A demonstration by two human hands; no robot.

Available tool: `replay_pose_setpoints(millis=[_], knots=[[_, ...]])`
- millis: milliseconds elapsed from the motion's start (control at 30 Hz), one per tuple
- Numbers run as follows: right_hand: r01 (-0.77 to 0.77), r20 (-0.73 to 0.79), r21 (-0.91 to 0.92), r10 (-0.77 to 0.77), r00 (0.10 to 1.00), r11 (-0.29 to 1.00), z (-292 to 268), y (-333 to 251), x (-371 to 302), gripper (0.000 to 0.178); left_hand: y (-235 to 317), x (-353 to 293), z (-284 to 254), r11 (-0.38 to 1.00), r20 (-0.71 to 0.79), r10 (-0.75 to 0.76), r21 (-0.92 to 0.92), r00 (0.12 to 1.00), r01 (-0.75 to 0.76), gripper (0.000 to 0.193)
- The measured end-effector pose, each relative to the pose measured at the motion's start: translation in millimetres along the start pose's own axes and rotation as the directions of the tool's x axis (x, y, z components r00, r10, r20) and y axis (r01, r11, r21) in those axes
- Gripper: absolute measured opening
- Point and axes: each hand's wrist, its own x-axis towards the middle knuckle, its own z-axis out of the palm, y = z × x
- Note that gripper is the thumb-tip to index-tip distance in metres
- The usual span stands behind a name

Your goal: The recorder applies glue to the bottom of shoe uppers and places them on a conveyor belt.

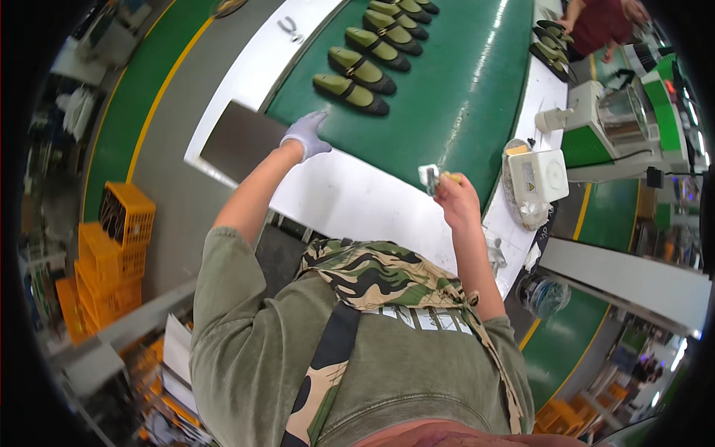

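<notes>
My left hand (307, 137), in a pale thin glove, is over the near left corner of the green belt (432, 97). Its fingers are apart and it holds nothing. The nearest shoe (350, 94) lies just beyond it, green inside with a black toe and strap. Behind it, several similar shoes (372, 48) run in a row up the belt. My bare right hand (458, 203) is closed round a small brush-like tool (430, 179) with a yellowish handle and a whitish-grey end. That tool is over the belt's near edge, apart from the shoes.
A dark flat panel (242, 141) lies on the white table border (357, 190). Metal pliers-like tool (290, 30) rests farther up. At right stand a white device (538, 176) and a white cup-like container (553, 119). Another person (599, 30) is at the far right beside more shoes (550, 54).
</notes>
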Motion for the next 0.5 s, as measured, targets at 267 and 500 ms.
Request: replay_pose_setpoints(millis=[267, 500], knots=[[0.062, -0.347, 0.251, 0.030, 0.937, 0.966, -21, 30, -19, 0.014, 7, 200, 57, 0.643, 0.315, 0.365, 0.596, 0.876, -0.481, 0.049], [0.084, -0.481, 0.229, 0.038, 0.876, 0.970, 11, 39, -43, 0.014, 10, 236, 42, 0.668, 0.581, 0.159, 0.532, 0.798, -0.520, 0.033]])
